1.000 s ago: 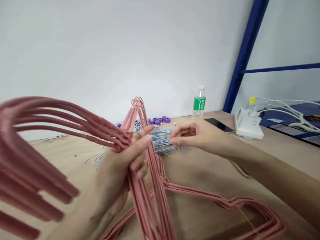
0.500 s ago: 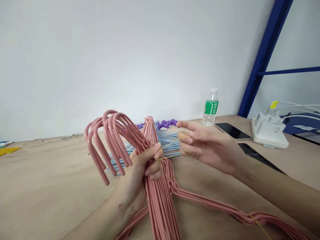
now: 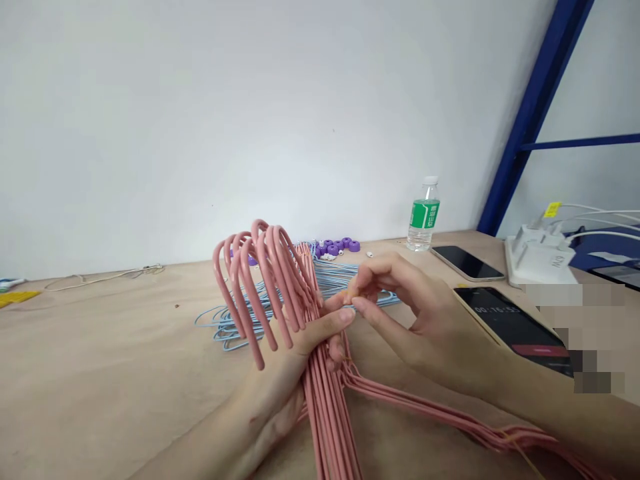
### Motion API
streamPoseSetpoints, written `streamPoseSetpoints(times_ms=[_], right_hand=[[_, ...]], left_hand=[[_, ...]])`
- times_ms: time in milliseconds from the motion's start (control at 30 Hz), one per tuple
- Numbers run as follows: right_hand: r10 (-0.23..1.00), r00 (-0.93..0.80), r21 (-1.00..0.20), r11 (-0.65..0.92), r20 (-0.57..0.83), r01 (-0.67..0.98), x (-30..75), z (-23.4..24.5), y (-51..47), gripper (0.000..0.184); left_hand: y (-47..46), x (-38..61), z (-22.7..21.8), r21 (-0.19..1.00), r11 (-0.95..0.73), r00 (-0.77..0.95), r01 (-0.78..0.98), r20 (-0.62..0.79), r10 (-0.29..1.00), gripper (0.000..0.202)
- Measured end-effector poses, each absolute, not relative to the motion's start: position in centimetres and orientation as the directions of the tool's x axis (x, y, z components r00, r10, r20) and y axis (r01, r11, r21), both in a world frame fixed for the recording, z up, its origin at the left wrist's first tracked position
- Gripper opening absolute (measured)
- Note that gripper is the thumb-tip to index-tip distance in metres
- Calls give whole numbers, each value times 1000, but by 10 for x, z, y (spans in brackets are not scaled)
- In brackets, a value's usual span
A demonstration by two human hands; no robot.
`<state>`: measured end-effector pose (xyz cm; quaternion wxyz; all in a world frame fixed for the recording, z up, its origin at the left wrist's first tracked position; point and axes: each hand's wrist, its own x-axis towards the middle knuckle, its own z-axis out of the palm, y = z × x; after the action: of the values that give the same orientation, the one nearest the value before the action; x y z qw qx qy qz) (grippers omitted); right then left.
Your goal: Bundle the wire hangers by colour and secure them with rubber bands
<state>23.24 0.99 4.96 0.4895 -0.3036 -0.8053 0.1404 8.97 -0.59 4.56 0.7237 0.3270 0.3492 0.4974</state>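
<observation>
My left hand (image 3: 280, 367) is wrapped round the necks of a bundle of pink hangers (image 3: 330, 420). Their curved hooks lean up and to the left, and the thumb lies across the front. Close to that thumb, my right hand (image 3: 410, 313) pinches a thin yellow rubber band (image 3: 351, 295), of which only a trace shows between the fingertips. Most of the band is hidden by the fingers. More pink hangers (image 3: 425, 403) lie on the table to the right, with a yellow band (image 3: 520, 450) round them.
Blue hangers (image 3: 230, 327) lie behind the bundle, with purple rings (image 3: 327, 248) near the wall. A water bottle (image 3: 424, 217), a dark phone (image 3: 467, 262), a phone with a lit timer (image 3: 510, 320) and a white power strip (image 3: 540, 260) stand or lie at the right.
My right hand has come in to the left hand, and the rubber band no longer stretches visibly between them. The hooks have swung rightward. The timer phone shows more.
</observation>
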Motion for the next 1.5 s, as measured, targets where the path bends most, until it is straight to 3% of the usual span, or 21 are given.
streamPoseSetpoints(times_ms=[133, 300, 433, 633, 867, 1100, 1300, 1500], right_hand=[[750, -380, -748, 636, 541, 192, 232, 53, 8, 5], [835, -430, -931, 361, 344, -45, 229, 52, 16, 18], [849, -497, -982, 124, 181, -145, 229, 53, 23, 30], [822, -569, -975, -107, 22, -192, 235, 53, 30, 26], [863, -503, -967, -162, -43, -195, 234, 49, 35, 26], [889, -456, -988, -23, 51, -155, 232, 49, 33, 33], [886, -464, -986, -89, -15, -138, 234, 51, 34, 38], [846, -533, -989, -95, -20, -115, 233, 54, 33, 33]], left_hand=[[-6, 93, 43, 844, 268, 223, -465, -181, 958, 36], [-5, 93, 41, 824, 256, 248, -505, -145, 958, 21], [-5, 91, 42, 824, 243, 307, -512, -88, 947, 16], [-5, 89, 43, 825, 246, 308, -509, -92, 947, 15], [-3, 88, 42, 852, 209, 269, -480, -84, 960, 18], [-5, 91, 43, 856, 211, 238, -472, -106, 966, 26], [-5, 90, 40, 858, 231, 292, -459, -99, 951, 24], [-1, 91, 40, 918, 188, 242, -349, -105, 965, 26]])
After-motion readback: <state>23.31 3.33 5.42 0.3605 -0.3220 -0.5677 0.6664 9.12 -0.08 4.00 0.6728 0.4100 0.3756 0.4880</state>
